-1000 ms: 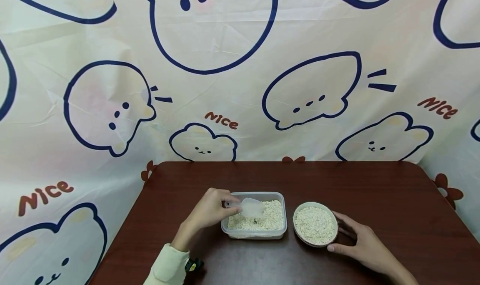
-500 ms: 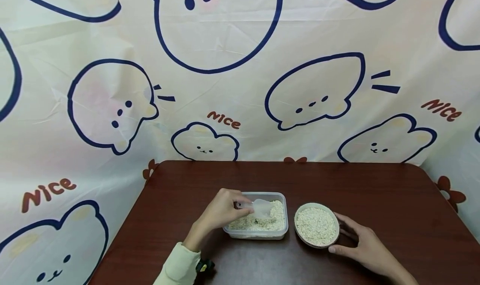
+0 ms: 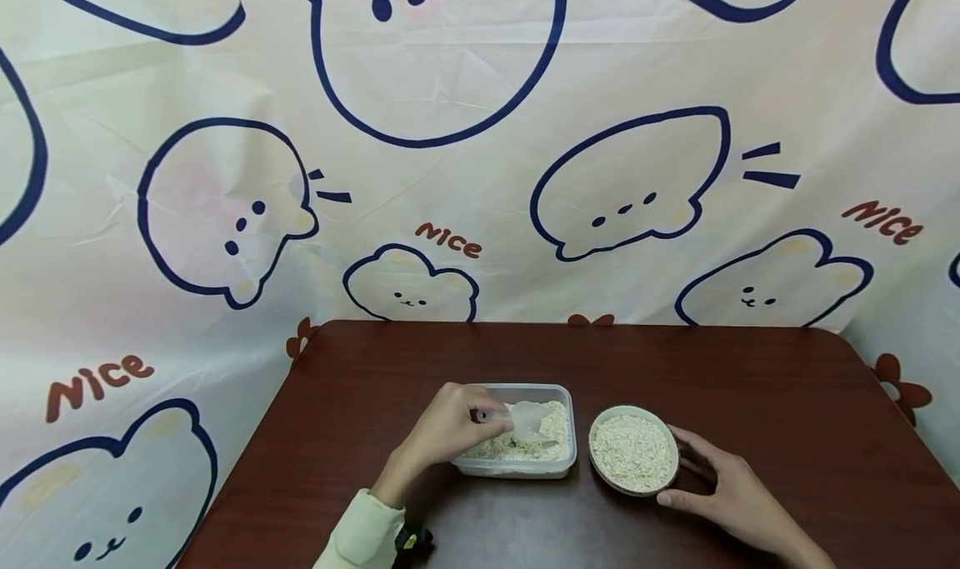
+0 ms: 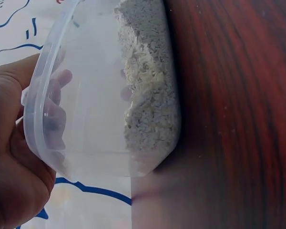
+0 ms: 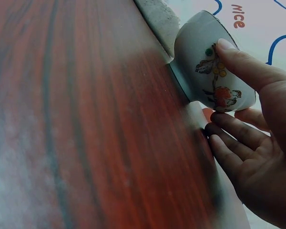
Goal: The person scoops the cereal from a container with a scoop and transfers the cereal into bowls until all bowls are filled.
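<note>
A dark reddish-brown wooden table [image 3: 750, 402] with rounded corners fills the lower part of the head view, its grain showing in streaks in both wrist views; behind and around it hangs a cream cloth backdrop [image 3: 480, 177] printed with navy-outlined cartoon bears and the word "Nice" in rust red, creased in places and draping down past the table's left edge. Near the front middle of the table stands a clear plastic container [image 3: 558, 467] part filled with pale oats [image 3: 551, 431]; the left hand [image 3: 450, 427], in a pale yellow sleeve [image 3: 360, 536], pinches the handle of a translucent scoop [image 3: 528, 419] whose bowl sits down among the oats. Just beside the container, to its right and apart from it, stands a small round bowl [image 3: 633, 448] full of the same oats, flowers painted on its outside; the right hand [image 3: 731, 494] cups it, thumb against the wall, fingers lying loosely on the table beside its base.
</note>
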Motion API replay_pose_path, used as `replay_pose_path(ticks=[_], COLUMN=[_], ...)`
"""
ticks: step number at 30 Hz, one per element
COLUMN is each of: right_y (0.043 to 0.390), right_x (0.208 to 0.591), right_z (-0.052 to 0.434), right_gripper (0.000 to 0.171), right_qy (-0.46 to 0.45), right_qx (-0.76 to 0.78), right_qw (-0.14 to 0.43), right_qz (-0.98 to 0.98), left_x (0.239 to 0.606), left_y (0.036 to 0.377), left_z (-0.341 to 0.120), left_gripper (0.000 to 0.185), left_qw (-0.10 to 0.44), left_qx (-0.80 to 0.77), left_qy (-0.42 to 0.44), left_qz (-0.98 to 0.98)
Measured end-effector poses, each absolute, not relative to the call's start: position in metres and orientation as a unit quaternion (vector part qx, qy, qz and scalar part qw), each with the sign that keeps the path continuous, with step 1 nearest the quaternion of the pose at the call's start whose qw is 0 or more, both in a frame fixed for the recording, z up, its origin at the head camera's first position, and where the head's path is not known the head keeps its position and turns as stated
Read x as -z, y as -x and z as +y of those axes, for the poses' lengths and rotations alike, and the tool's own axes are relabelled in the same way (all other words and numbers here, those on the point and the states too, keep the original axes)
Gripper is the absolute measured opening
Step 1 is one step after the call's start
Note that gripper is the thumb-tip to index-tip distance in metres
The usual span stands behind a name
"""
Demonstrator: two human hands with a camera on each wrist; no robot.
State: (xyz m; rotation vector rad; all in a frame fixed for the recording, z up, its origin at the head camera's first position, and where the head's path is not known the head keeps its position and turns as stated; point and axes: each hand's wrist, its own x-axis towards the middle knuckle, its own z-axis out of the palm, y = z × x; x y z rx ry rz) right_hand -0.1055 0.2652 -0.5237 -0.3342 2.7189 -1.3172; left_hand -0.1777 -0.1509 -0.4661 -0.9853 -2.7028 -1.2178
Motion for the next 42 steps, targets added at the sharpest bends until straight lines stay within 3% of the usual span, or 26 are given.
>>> replay_pose_path(ticks=[14,25,42], right_y=[0.106,0.107,0.106], right_x=[0.523,0.523,0.523], right_z=[0.264,0.266,0.266], right_gripper=[0.093,0.091,0.091], right_qy=[0.110,0.126,0.120], right_qx=[0.431,0.436,0.432], right_qw=[0.050,0.041,0.041], right_qz=[0.894,0.890,0.893], left_x=[0.465,0.459,0.429], left_y=[0.175,0.176,0.180], left_z=[-0.167,-0.179,-0.114], left_gripper=[0.014,0.011,0.016], left_qw=[0.020,0.072,0.038], left_qx=[0.468,0.480,0.459], left_qy=[0.273,0.276,0.373], left_qz=[-0.840,-0.830,-0.806])
